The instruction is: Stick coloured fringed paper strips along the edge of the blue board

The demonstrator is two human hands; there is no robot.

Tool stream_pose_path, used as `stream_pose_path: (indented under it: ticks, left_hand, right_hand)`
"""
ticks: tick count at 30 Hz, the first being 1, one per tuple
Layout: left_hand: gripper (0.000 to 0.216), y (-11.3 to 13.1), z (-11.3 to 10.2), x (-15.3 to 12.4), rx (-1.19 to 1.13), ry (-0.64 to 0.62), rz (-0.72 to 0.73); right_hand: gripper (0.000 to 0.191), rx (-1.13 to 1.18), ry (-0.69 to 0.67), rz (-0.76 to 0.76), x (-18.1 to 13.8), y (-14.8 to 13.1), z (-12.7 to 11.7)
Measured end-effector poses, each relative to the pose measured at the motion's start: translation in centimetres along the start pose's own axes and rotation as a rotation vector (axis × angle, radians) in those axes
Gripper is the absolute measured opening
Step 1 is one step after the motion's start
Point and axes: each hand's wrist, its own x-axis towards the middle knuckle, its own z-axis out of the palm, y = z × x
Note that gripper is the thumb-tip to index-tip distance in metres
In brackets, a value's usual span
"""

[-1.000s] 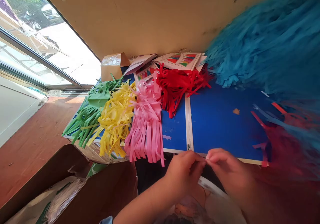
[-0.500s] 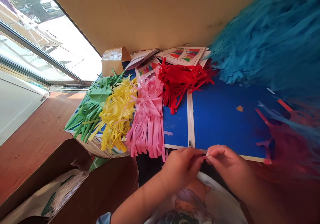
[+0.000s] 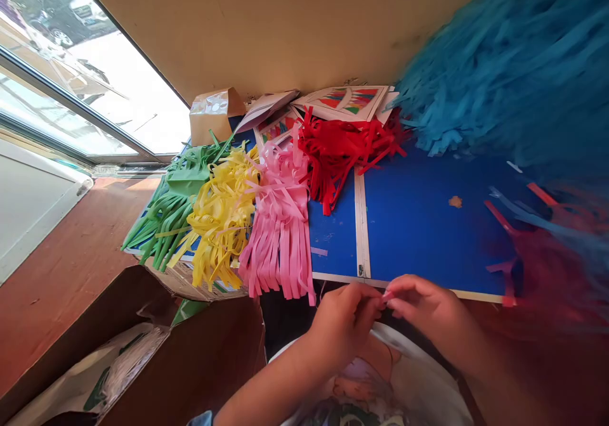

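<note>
My left hand (image 3: 343,321) and my right hand (image 3: 422,309) meet fingertip to fingertip just below the front edge of the blue board (image 3: 419,229). Both are pinched on a small pink piece of paper (image 3: 386,296) that barely shows between the fingers. Bundles of cut paper strips lie on the board's left part: green (image 3: 166,213), yellow (image 3: 221,220), pink (image 3: 280,229) and red (image 3: 340,150). The pink bundle hangs over the front edge, close to my left hand.
A large heap of blue strips (image 3: 504,77) fills the upper right, with blurred red strips (image 3: 552,267) below it. An open cardboard box (image 3: 143,350) stands at lower left. A small brown box (image 3: 214,112) and printed cards (image 3: 347,99) lie against the wall. A window (image 3: 66,77) is at left.
Both hands have stayed pinched together at the board's front edge, shifting only slightly left. The view has tilted a little.
</note>
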Motion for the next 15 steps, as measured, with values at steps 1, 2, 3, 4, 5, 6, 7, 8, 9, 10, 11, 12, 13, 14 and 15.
stream_pose_path:
  ticks: [1, 2, 3, 4, 5, 6, 7, 8, 9, 10, 11, 12, 13, 14, 15]
  left_hand:
    - [0.015, 0.0, 0.0, 0.0, 0.007, 0.001, 0.011]
    - [0.016, 0.1, 0.0, 0.1, 0.018, -0.002, 0.024]
    - [0.021, 0.2, 0.0, 0.2, 0.036, -0.006, 0.043]
    - [0.027, 0.3, 0.0, 0.3, 0.059, -0.021, 0.069]
    - [0.03, 0.5, 0.0, 0.4, 0.086, -0.041, 0.098]
    - [0.028, 0.6, 0.0, 0.5, 0.115, -0.063, 0.128]
    - [0.023, 0.7, 0.0, 0.7, 0.138, -0.081, 0.158]
    - [0.017, 0.8, 0.1, 0.8, 0.154, -0.093, 0.185]
    - [0.016, 0.9, 0.1, 0.9, 0.163, -0.094, 0.205]
    - [0.018, 1.0, 0.2, 0.9, 0.167, -0.085, 0.217]
    - [0.018, 1.0, 0.2, 0.9, 0.169, -0.073, 0.224]
    - [0.018, 1.0, 0.3, 1.0, 0.169, -0.069, 0.224]
    - [0.017, 1.0, 0.3, 0.9, 0.17, -0.071, 0.215]
    - [0.017, 1.0, 0.4, 0.9, 0.172, -0.078, 0.202]
    - [0.017, 1.0, 0.4, 0.9, 0.175, -0.087, 0.186]
  right_hand:
    - [0.019, -0.03, -0.004, -0.026, 0.0, -0.1, -0.2]
    - [0.02, -0.073, -0.005, -0.056, 0.0, -0.3, -0.3]
    - [0.023, -0.123, 0.0, -0.083, 0.0, -0.5, -0.4]
    - [0.023, -0.173, 0.002, -0.106, 0.0, -0.6, -0.4]
    - [0.023, -0.22, 0.003, -0.127, -0.1, -0.8, -0.4]
    - [0.023, -0.261, 0.001, -0.146, -0.2, -0.9, -0.4]
    - [0.023, -0.296, -0.004, -0.165, -0.3, -1.1, -0.4]
    - [0.022, -0.32, -0.003, -0.187, -0.4, -1.2, -0.5]
    - [0.021, -0.335, 0.012, -0.206, -0.5, -1.4, -0.6]
    - [0.021, -0.341, 0.05, -0.22, -0.7, -1.5, -0.7]
    - [0.021, -0.337, 0.111, -0.222, -0.8, -1.7, -0.9]
    - [0.021, -0.329, 0.18, -0.217, -0.9, -1.8, -1.2]
    - [0.021, -0.323, 0.239, -0.209, -1.0, -1.9, -1.4]
    - [0.022, -0.322, 0.28, -0.201, -1.1, -2.0, -1.5]
    - [0.023, -0.327, 0.299, -0.197, -1.1, -2.0, -1.5]
